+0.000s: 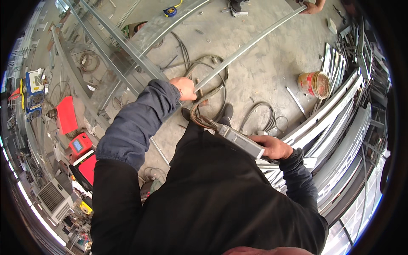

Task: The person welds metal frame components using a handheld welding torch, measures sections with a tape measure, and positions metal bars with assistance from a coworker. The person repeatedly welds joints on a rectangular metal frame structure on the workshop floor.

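Observation:
My left hand [182, 88], arm stretched forward, is closed around the near end of a long, straight metal bar [253, 44]. The bar slants away to the far right, where another person's hand [311, 7] grips its other end. Close to my body, my right hand [274, 147] is wrapped around the end of a grey boxy handheld tool [241, 142]. A bundle of cables [199, 117] runs out of the tool's other end and joins loops on the floor; I cannot make out the tool's exact kind.
Metal profiles form a frame [119, 46] at the left, with a blue tape measure [170, 11] on it. A round bucket [313, 84] stands at the right, before stacked metal profiles [340, 123]. Coiled cable [259, 117] lies near my feet. Red machines [80, 144] stand at left.

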Tool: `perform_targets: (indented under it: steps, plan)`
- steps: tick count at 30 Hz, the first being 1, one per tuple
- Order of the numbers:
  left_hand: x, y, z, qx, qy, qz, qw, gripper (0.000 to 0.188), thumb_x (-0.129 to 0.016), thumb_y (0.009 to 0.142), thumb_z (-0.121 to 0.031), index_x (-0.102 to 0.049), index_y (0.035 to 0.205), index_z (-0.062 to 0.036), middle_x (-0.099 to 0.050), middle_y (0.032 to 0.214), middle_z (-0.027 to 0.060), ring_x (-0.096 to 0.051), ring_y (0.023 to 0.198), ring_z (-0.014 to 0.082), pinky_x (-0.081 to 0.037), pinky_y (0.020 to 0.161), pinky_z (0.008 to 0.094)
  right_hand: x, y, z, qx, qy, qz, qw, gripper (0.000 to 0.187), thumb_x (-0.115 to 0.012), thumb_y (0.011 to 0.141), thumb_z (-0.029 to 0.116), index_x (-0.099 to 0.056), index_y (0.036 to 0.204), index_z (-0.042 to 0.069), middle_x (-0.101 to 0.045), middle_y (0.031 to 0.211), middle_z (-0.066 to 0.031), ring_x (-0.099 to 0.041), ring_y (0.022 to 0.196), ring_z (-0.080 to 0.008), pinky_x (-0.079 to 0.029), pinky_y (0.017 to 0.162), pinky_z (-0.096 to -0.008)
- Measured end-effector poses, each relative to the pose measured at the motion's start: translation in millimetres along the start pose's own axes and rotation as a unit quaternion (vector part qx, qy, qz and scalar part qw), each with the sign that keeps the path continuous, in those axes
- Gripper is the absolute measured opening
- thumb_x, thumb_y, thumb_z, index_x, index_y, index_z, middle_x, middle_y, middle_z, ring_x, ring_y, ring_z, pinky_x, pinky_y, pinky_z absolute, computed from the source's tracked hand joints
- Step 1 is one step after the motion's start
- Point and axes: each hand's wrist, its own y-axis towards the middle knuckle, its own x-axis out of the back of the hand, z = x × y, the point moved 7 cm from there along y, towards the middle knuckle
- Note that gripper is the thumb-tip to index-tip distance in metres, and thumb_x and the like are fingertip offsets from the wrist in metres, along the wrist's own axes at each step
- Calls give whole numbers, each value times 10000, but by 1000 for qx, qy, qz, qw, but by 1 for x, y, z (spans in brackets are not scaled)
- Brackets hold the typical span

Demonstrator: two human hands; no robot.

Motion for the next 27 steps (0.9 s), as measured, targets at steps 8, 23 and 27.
perform_targets:
  steps: [8,23,27]
  plan:
    - [-1,-18,3,-1,-9,-105,994,435,-703,861,-479,-807,933,-63,-755,890,211,-740,889,400,-579,823,497,35,-24,17,70,66,-124,988,646,-650,992,506,-593,1347,-30,-684,1018,-71,-665,829,-145,-550,740,-304]
    - [-31,-23,-2,73,5,-234,969,289,-700,850,-336,-784,837,-59,-755,806,177,-761,802,350,-597,739,467,78,55,46,15,52,-271,961,567,-558,1061,575,-606,1130,14,-675,974,-70,-661,707,-153,-563,608,-313]
    - [-33,-22,-1,67,0,-260,963,278,-711,828,-320,-783,820,-51,-752,800,179,-760,795,350,-598,738,465,81,58,41,16,57,-273,960,593,-568,1054,583,-589,1173,2,-676,993,-76,-664,712,-156,-566,603,-314]
